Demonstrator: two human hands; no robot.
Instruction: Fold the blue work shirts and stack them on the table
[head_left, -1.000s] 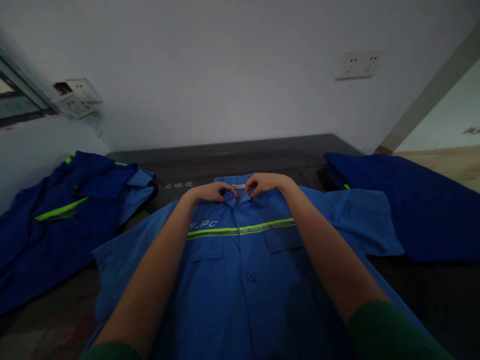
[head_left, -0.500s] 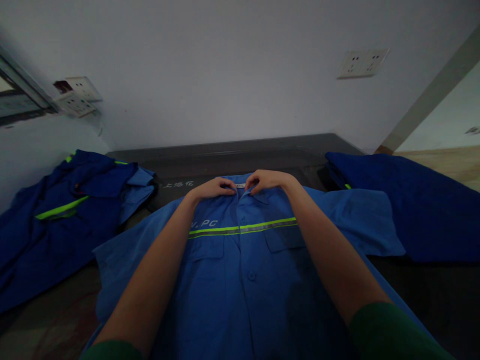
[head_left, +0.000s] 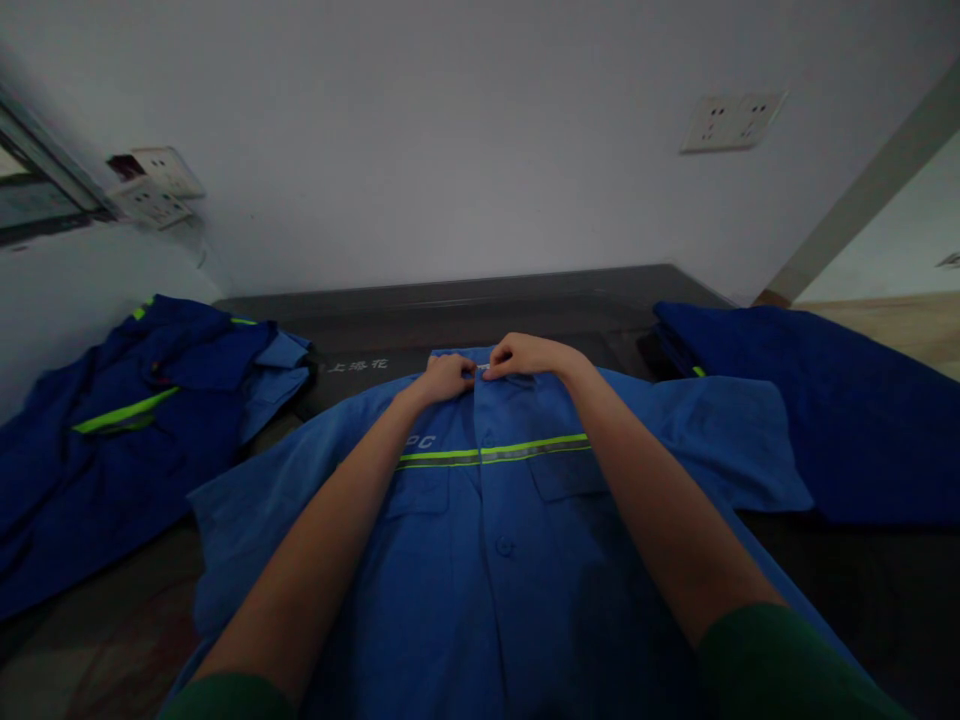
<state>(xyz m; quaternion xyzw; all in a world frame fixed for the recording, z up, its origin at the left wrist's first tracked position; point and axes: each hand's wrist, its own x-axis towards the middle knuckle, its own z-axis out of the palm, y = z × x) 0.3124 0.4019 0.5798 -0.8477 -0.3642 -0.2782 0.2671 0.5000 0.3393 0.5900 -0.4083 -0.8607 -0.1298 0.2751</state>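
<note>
A blue short-sleeved work shirt (head_left: 450, 560) lies face up in front of me, its sleeves spread to both sides. Across its chest runs a yellow-green and grey reflective stripe, with a pocket flap below it on each side. At the collar, my left hand (head_left: 448, 378) pinches the front edge of the left half. My right hand (head_left: 523, 357) is closed on the opposite edge, right beside it. The fingertips of both hands nearly meet at the neck opening. A button shows lower on the front placket. My left forearm hides part of the chest lettering.
A crumpled dark blue garment (head_left: 187, 430) with yellow-green strips lies on the left. On the right rests a folded dark blue garment (head_left: 832, 410), touching the shirt's sleeve. Behind the dark table (head_left: 450, 300) rises a wall with sockets (head_left: 733, 122).
Both hands have drawn closer together at the collar, the left one shifting to the right. The two front edges now meet, and the neck gap has narrowed.
</note>
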